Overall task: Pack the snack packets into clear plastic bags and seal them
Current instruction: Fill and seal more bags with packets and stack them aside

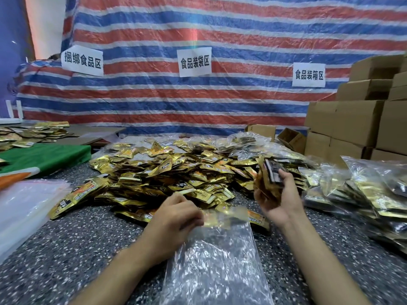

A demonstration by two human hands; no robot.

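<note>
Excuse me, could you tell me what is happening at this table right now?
A person is bagging snacks. The left hand holds the mouth of a clear plastic bag, while the right hand grips a stack of gold packets beside it, not yet inserted. A loose pile lies behind; filled bags sit to the right.

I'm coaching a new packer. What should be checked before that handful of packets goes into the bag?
1. Left hand grips the clear bag at its mouth: ok.
2. Mouth spread open wide enough: cannot tell, the plastic there is blurred.
3. Bag is empty: ok, the speckled table shows through it.
4. Right hand holds the stack of packets: ok.
5. Stack lined up with the mouth: not ok, it is above and to the right of it.
6. Number of packets in the stack: cannot tell.
</note>
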